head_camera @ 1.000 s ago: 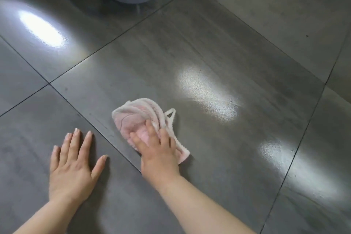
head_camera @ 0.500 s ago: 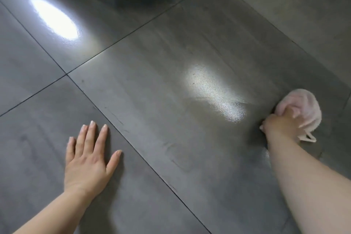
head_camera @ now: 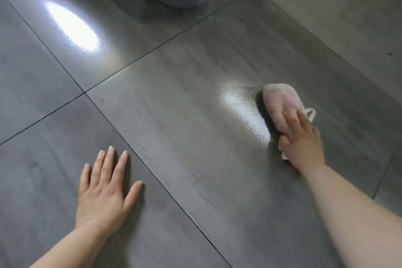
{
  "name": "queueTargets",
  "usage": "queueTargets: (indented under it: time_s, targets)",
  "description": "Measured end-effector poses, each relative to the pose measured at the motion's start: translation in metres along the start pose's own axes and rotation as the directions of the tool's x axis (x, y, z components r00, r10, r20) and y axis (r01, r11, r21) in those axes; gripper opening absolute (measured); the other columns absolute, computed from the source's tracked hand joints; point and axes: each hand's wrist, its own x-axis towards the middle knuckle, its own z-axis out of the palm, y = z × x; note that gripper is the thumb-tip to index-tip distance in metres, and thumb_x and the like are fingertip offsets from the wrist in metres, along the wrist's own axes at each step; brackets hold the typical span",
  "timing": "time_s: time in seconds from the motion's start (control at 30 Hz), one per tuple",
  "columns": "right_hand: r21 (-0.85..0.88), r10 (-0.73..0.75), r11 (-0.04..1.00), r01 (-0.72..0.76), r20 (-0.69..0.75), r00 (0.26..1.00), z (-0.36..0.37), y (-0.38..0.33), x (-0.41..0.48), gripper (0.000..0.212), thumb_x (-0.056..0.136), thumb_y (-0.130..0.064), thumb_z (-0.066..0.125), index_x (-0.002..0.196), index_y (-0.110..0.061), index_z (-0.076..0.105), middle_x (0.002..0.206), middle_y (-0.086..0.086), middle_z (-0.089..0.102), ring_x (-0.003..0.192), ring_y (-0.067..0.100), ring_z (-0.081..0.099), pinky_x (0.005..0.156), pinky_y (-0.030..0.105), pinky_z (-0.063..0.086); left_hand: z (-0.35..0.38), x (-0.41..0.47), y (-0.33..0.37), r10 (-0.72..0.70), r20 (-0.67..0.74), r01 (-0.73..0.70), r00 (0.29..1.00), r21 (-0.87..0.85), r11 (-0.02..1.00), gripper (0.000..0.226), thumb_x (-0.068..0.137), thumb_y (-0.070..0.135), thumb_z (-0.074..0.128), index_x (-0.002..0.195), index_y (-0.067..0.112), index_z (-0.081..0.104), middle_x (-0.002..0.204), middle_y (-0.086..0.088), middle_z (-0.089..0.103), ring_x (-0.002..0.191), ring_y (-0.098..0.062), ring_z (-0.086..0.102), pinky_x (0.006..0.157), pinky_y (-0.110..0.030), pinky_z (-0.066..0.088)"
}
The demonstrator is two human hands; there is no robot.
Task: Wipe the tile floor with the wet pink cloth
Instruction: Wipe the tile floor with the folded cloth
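The right hand [head_camera: 301, 141] presses the pink cloth [head_camera: 280, 106] flat under extended fingers, its long axis running away from the wrist, while the left hand [head_camera: 104, 196] lies splayed, empty, well apart.

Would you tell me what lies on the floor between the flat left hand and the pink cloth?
In the head view, only bare tile floor separates the left hand from the pink cloth; one dark grout line crosses it.

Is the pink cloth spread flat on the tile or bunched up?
Bunched up. The pink cloth forms a rounded wad under the right hand, a loop sticking out beside it.
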Motion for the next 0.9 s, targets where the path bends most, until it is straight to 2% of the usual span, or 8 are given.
queueTargets:
  time_s: [0.13,0.23,0.3,0.43,0.53,0.63,0.77,0.9]
  targets:
    - [0.094,0.355,0.931,-0.354,0.009,0.935,0.01,-0.007,-0.022,0.059,0.088,-0.023,0.043,0.144,-0.022,0.025,0.157,0.007,0.009,0.134,0.04,0.024,0.106,0.044,0.028,-0.002,0.001,0.003,0.01,0.058,-0.01,0.998,0.002,1.0,0.079,0.087,0.059,0.004,0.124,0.005,0.049,0.128,-0.024,0.054,0.124,-0.027,0.026,0.112,-0.021,-0.013]
    - [0.015,-0.101,0.995,0.102,-0.048,0.994,0.045,-0.088,-0.072,0.053,0.084,-0.025,0.044,0.137,-0.029,0.04,0.15,0.008,0.03,0.125,0.037,0.038,0.096,0.048,0.042,-0.005,0.003,0.005,0.003,0.045,-0.004,0.999,0.03,1.0,0.077,0.088,0.058,0.004,0.123,0.006,0.049,0.128,-0.023,0.055,0.123,-0.027,0.027,0.112,-0.021,-0.013]
    - [-0.04,-0.411,0.912,0.409,-0.063,0.91,0.068,-0.119,-0.111,0.055,0.064,-0.036,0.049,0.119,-0.035,0.048,0.129,0.003,0.052,0.103,0.031,0.048,0.074,0.038,0.056,-0.008,0.002,0.004,-0.017,0.072,0.015,0.997,0.032,0.999,0.077,0.088,0.058,0.005,0.123,0.007,0.049,0.128,-0.023,0.055,0.123,-0.026,0.028,0.111,-0.021,-0.013]
    - [-0.122,-0.611,0.786,0.606,-0.004,0.792,0.059,-0.087,-0.116,0.072,0.045,-0.042,0.057,0.115,-0.039,0.04,0.118,-0.005,0.067,0.096,0.019,0.041,0.066,0.025,0.055,-0.007,0.004,0.002,-0.063,-0.032,0.064,0.997,0.014,0.998,0.083,0.085,0.064,0.005,0.129,0.008,0.047,0.135,-0.022,0.048,0.13,-0.033,0.037,0.108,-0.016,-0.019]
    - [-0.227,-0.487,0.833,0.505,0.133,0.863,0.035,-0.01,-0.103,0.062,0.057,-0.037,0.038,0.118,-0.031,0.044,0.122,0.002,0.063,0.094,0.021,0.047,0.056,0.03,0.055,-0.004,-0.001,0.001,-0.058,-0.137,0.063,0.989,0.03,0.998,0.085,0.074,0.065,0.012,0.139,0.014,0.033,0.15,-0.016,0.027,0.141,-0.028,0.02,0.101,-0.012,-0.028]
    - [-0.201,-0.166,0.96,0.193,0.145,0.975,0.017,0.072,-0.125,0.059,0.064,-0.027,0.047,0.123,-0.017,0.042,0.125,0.022,0.059,0.079,0.044,0.063,0.053,0.047,0.055,-0.008,-0.005,0.008,-0.039,-0.057,0.041,0.998,0.031,0.999,0.071,0.087,0.059,0.025,0.144,0.019,0.013,0.156,-0.009,0.004,0.144,-0.021,-0.001,0.112,-0.025,-0.018]
    - [0.046,0.272,0.962,-0.27,-0.045,0.961,0.034,0.061,-0.171,0.056,0.076,-0.017,0.049,0.132,-0.015,0.045,0.141,0.024,0.043,0.106,0.053,0.052,0.08,0.058,0.047,-0.024,-0.003,0.021,-0.072,0.024,0.069,0.997,0.085,0.994,0.062,0.091,0.047,0.03,0.144,0.018,0.016,0.156,-0.01,0.008,0.144,-0.023,0.005,0.115,-0.035,0.001]
    - [0.02,-0.125,0.992,0.125,-0.029,0.992,0.059,-0.008,-0.204,0.06,0.057,-0.027,0.038,0.116,-0.029,0.045,0.124,0.006,0.043,0.095,0.032,0.045,0.06,0.04,0.056,-0.026,0.0,0.067,0.208,0.153,-0.228,0.966,0.128,0.965,0.082,0.086,0.062,0.001,0.124,0.011,0.052,0.132,-0.02,0.052,0.122,-0.03,0.05,0.103,-0.03,0.009]
